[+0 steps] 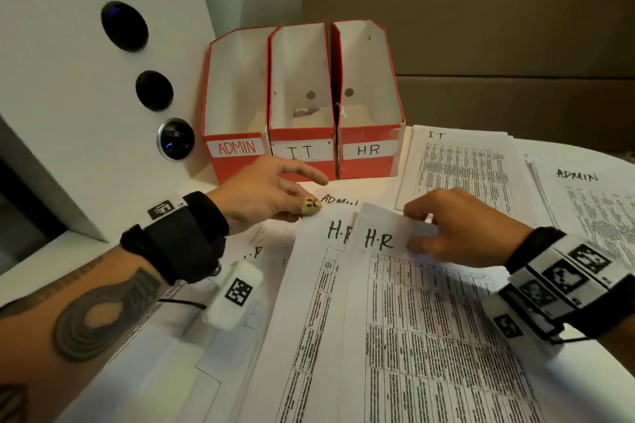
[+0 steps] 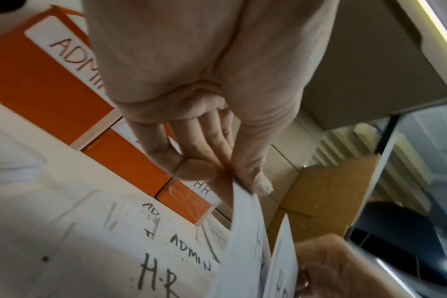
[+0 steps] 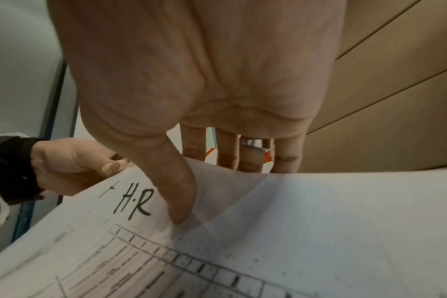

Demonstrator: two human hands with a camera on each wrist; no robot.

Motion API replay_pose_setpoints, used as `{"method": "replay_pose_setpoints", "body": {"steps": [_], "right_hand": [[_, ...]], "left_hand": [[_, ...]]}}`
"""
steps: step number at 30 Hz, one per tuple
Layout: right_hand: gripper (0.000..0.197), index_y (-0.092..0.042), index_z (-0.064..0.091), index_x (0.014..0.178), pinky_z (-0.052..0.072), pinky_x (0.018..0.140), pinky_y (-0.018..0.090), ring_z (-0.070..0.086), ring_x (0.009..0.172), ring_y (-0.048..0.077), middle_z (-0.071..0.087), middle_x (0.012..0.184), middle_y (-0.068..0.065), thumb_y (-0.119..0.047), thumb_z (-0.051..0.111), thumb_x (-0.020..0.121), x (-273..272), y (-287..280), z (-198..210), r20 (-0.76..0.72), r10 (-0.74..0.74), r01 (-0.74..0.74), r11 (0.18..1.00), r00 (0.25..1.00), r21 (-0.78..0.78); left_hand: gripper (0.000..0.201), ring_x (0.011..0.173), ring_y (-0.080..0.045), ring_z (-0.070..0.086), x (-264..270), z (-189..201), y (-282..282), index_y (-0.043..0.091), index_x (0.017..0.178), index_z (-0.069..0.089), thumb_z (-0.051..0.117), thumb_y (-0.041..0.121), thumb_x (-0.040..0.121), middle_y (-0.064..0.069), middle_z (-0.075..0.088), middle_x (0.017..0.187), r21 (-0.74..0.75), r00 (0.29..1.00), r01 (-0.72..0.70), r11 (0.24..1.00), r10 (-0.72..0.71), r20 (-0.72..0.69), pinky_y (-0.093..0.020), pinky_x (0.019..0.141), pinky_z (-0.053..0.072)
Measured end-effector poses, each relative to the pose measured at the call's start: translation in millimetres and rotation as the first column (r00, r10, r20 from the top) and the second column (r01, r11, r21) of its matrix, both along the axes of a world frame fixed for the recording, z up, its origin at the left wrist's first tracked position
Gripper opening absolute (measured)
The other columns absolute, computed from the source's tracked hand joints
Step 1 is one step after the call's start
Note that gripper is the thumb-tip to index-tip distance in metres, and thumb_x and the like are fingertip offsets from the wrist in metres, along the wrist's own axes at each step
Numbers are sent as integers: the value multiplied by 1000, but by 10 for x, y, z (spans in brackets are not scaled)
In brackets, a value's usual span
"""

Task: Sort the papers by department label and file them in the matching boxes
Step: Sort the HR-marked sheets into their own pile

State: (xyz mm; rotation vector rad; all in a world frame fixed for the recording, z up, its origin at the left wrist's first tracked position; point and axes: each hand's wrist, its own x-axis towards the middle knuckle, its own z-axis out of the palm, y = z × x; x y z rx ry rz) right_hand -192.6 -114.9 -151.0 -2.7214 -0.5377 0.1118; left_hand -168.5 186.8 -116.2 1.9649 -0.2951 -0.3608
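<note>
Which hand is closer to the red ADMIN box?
Left. The left hand is just in front of the ADMIN box; the right hand is farther right, on an H.R paper.

Three red file boxes stand side by side at the back of the table, white inside, with white front labels: the ADMIN box (image 1: 237, 148) on the left, the I.T box (image 1: 302, 151) in the middle, the HR box (image 1: 369, 149) on the right. Printed white papers lie spread before them. Two overlapping H.R sheets (image 1: 395, 302) are lifted at their top edges. An I.T stack (image 1: 460, 168) and an ADMIN stack (image 1: 591, 196) lie flat at the right.
</note>
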Motion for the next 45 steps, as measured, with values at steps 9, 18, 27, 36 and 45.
{"method": "replay_pose_setpoints", "body": {"steps": [9,18,27,36,45], "right_hand": [[21,-33,72,94,62,73,32,71,80,5,75,91,-12,-25,86,82,-40,-230,71,-13,-98,98,993,995,62],[49,-40,58,113,43,72,23,51,88,-4,56,117,-16,-28,88,76,18,-207,81,37,-133,132,991,990,23],[40,-40,66,104,56,60,21,70,77,6,72,96,-13,-21,90,77,-23,-538,297,-35,-200,202,978,979,46],[68,-35,62,128,50,94,27,61,106,-2,64,118,-24,-42,94,69,-103,-271,298,-6,-32,33,990,999,135],[71,-46,56,113,64,76,32,76,89,7,78,101,-18,-11,96,67,-189,-544,183,-247,3,43,983,969,179]], "left_hand": [[48,83,-23,80,52,-84,96,4,119,68,86,-5,75,-17,80,81,-65,988,-134,989,138,67,-28,79,65],[44,77,-19,78,96,-152,-61,11,106,69,92,5,68,-7,79,76,-133,959,-205,970,226,172,-22,76,62],[28,87,-16,80,234,-238,128,16,110,75,78,-2,89,-2,77,95,-146,910,-335,931,360,204,-42,78,67],[27,109,-25,72,50,-251,-222,20,105,78,77,-1,88,-7,75,115,-160,992,-56,986,74,107,-40,91,61],[18,103,-23,77,74,0,-125,17,116,73,63,25,103,-1,78,106,-77,998,-50,996,53,37,-45,96,62]]}}
